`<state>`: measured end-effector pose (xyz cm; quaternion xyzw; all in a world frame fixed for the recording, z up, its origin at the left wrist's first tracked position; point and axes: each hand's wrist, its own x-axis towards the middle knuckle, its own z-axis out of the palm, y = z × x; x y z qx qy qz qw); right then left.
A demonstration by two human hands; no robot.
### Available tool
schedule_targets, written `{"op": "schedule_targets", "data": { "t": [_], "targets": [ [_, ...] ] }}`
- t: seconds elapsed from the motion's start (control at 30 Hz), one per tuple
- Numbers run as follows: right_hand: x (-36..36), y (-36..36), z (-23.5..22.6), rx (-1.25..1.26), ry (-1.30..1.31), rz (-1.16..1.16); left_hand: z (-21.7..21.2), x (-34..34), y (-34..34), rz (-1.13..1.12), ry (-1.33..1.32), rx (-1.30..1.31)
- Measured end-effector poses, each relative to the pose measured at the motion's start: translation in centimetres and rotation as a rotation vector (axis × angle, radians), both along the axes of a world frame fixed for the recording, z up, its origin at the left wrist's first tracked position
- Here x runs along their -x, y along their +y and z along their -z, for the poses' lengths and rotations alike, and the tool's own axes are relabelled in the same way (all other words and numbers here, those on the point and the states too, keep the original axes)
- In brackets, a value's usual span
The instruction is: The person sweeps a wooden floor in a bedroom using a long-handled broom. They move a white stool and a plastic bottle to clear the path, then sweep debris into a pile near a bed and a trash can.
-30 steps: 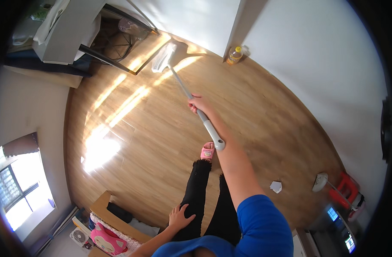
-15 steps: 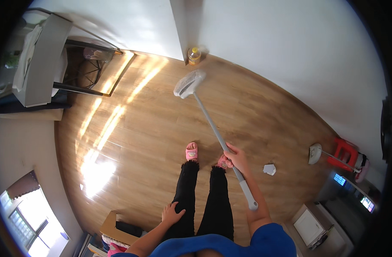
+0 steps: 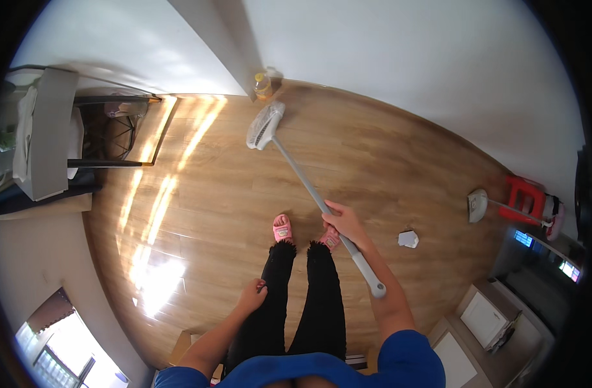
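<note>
In the head view, the right hand (image 3: 345,221) is closed around the grey shaft of a broom (image 3: 298,173), its pale grip end lying along the forearm. The shaft slants up and to the left, and its wide white head, wrapped in clear film, is near the wall corner, close to a yellow-capped bottle (image 3: 262,87); whether the head touches the wooden floor (image 3: 373,161) is unclear. The left hand (image 3: 252,296) rests against the left thigh with its fingers curled in; I cannot tell whether it holds anything. Below the broom are two feet in pink slippers (image 3: 282,230) and the legs of black trousers (image 3: 276,275). A small white piece (image 3: 408,239) lies on the floor to the right of the right hand. Farther right, a red stool (image 3: 525,187) is by the wall, and a grey table (image 3: 53,139) stands at the far left.
</note>
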<state>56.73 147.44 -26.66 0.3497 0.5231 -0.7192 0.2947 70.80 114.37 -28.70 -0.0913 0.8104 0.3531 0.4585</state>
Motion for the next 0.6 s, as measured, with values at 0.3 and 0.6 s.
{"op": "schedule_targets", "data": {
  "t": [0.3, 0.6],
  "targets": [
    [-2.1, 3.6, 2.3, -0.027, 0.012, 0.17, 1.3, 2.5, -0.2, 0.067, -0.051, 0.045],
    [-2.9, 6.6, 6.2, 0.052, 0.02, 0.195, 7.4, 20.5, 4.6, 0.175, 0.329, 0.086]
  ]
}}
